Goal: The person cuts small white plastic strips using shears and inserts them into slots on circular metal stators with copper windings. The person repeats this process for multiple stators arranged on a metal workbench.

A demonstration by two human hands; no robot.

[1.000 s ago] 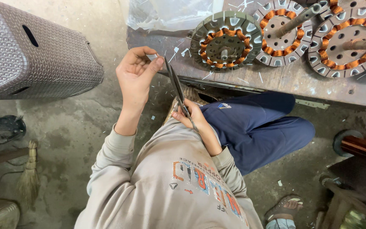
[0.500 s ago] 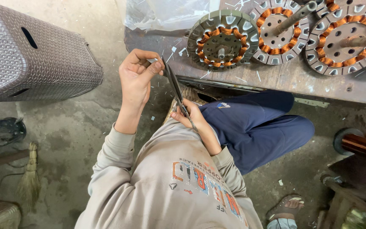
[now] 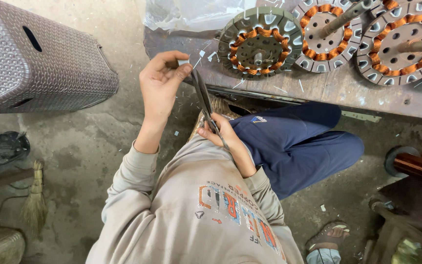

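While long dark metal scissors (image 3: 204,100) stand mid-frame, I see my right hand (image 3: 219,133) wrapped around their handles; my left hand (image 3: 159,83), upper centre, pinches a small white paper strip (image 3: 184,62) just beside the blades.

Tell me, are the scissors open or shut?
Nearly shut. The scissors show as one dark narrow strip with hardly any gap, tips at a small white piece pinched by the left hand; the right hand grips the handles.

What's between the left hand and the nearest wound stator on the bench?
In the head view, only bare bench top with a few pale paper scraps lies between the left hand and that stator.
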